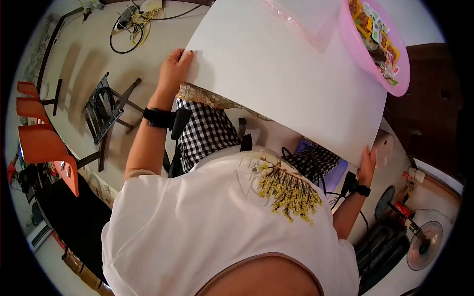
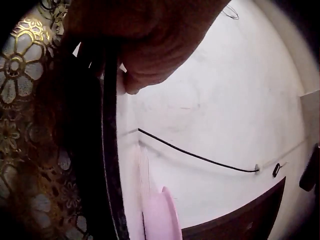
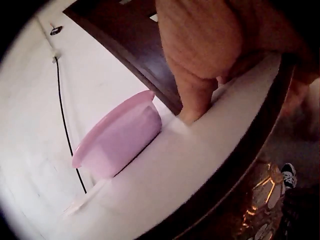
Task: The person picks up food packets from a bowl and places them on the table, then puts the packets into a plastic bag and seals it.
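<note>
A white-topped table (image 1: 286, 84) stands in front of the person. My left hand (image 1: 173, 71) grips its left corner, the thumb on top and the fingers round the edge; in the left wrist view the fingers are mostly in shadow. At the right corner my right hand (image 1: 366, 165) holds the edge in the same way, its thumb (image 3: 195, 107) pressed on the top. A pink plastic basin (image 1: 403, 74) full of small colourful packets (image 1: 380, 37) sits at the far right of the table. Clear pink plastic film (image 1: 296, 24) lies near it.
A patterned gold cloth (image 1: 212, 98) hangs below the table's near edge. To the left are a dark folding stool (image 1: 103, 108), orange chairs (image 1: 42, 143) and tangled cables (image 1: 140, 27) on the floor. A fan (image 1: 425, 245) stands at the lower right, and a dark brown panel (image 1: 429, 98) beyond the table.
</note>
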Demonstrator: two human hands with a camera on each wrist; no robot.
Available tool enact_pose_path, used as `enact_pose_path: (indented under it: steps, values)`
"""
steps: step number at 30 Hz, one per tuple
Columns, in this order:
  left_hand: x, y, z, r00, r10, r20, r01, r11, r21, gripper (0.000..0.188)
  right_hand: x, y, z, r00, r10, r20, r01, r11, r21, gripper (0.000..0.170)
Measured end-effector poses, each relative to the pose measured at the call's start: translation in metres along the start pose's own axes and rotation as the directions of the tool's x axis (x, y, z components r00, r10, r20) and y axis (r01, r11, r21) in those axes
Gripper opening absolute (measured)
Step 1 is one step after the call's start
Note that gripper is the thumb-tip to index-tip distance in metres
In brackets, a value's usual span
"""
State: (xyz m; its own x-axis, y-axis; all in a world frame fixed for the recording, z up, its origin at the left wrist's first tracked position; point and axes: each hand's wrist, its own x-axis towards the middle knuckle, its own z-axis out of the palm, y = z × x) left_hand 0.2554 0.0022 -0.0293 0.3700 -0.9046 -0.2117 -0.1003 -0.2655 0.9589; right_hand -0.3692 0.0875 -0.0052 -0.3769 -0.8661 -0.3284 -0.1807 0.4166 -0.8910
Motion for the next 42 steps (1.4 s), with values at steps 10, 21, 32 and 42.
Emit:
enact_pose_path:
  steps: [10, 21, 32, 42]
  values:
    - [0.000, 0.008, 0.000, 0.998, 0.063, 0.007, -0.064, 0.993, 0.103, 0.030, 0.004, 0.012, 0.003, 0.994, -0.093, -0.050, 0.094, 0.995, 0.023, 0.033]
    - [-0.004, 0.002, 0.012, 0.956, 0.281, -0.085, -0.247, 0.927, 0.281, 0.035, 0.007, 0.010, 0.001, 0.987, -0.111, -0.113, 0.092, 0.983, -0.160, 0.043]
    - [-0.005, 0.017, -0.004, 0.857, 0.398, 0.328, -0.438, 0.897, 0.056, 0.064, -0.054, -0.077, 0.155, 0.795, -0.497, 0.349, 0.553, 0.358, -0.752, 0.079]
    - [0.015, -0.014, -0.001, 0.684, 0.590, 0.429, -0.404, 0.796, -0.451, 0.067, -0.056, -0.067, 0.203, 0.675, -0.378, 0.634, 0.684, 0.000, -0.729, 0.077]
